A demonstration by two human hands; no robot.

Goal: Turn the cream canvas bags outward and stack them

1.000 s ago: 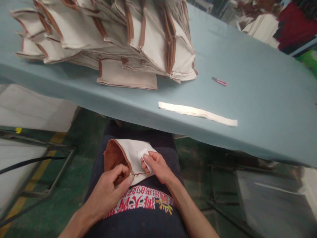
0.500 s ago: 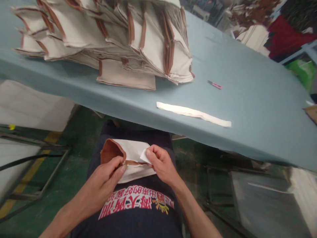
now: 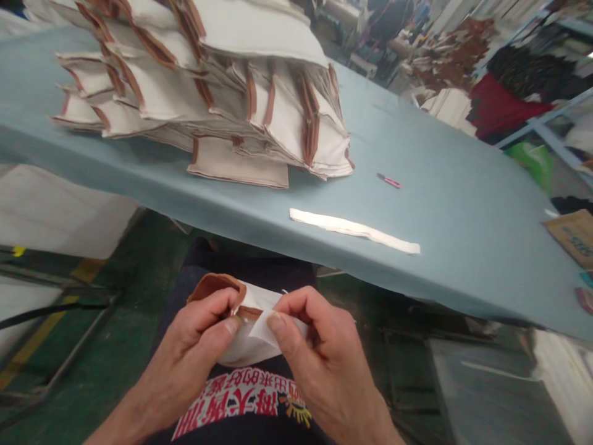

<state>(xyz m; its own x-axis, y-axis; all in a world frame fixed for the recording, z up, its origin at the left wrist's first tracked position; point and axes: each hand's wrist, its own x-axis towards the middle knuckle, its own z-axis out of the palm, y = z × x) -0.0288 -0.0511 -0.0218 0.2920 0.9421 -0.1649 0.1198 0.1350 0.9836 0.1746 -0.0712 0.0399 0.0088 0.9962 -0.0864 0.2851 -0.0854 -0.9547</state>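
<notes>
On my lap lies a white fabric pouch with brown trim [image 3: 241, 352]. My left hand [image 3: 194, 349] pinches its brown zipper edge near the opening, fingers closed. Close beside it, my right hand [image 3: 319, 361] grips the pouch's white cloth together with a small white tag [image 3: 262, 330] between thumb and fingers. The two hands almost touch over the pouch, and most of the pouch is hidden under them.
A blue-grey table [image 3: 463, 204] stretches ahead. It carries a tall pile of similar white-and-brown pouches [image 3: 208, 93], a long white strip [image 3: 354, 230] near the front edge, and a small pink tool [image 3: 389, 180]. A cardboard box [image 3: 572, 235] sits at the far right.
Both hands have come closer together and lifted the pouch's edge, with the right hand now curled over the tag. The view has tilted up a little.
</notes>
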